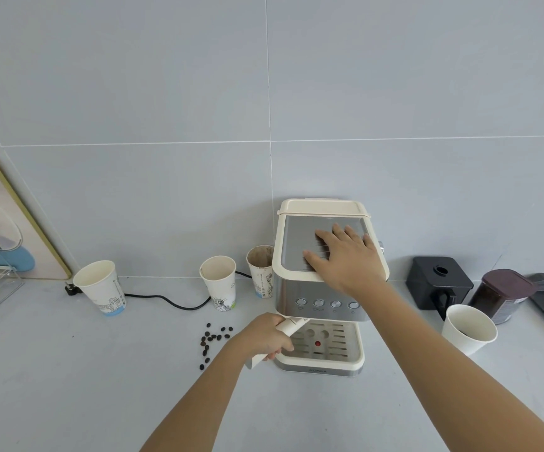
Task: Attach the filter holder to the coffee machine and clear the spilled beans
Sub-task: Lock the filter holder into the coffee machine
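Fingers of the left hand (265, 337) are wrapping the cream plastic handle of the filter holder (288, 331), whose head is hidden under the cream and steel coffee machine (322, 288). Right hand (345, 256) is lying flat, fingers spread, pressing the machine top. Attaching is in progress; next the handle probably needs turning to lock. Dark spilled coffee beans (213, 340) are waiting at nine o'clock from the machine base. Stained paper cup (260, 269) looks empty; brown-lidded jar (502, 296) is holding dark coffee.
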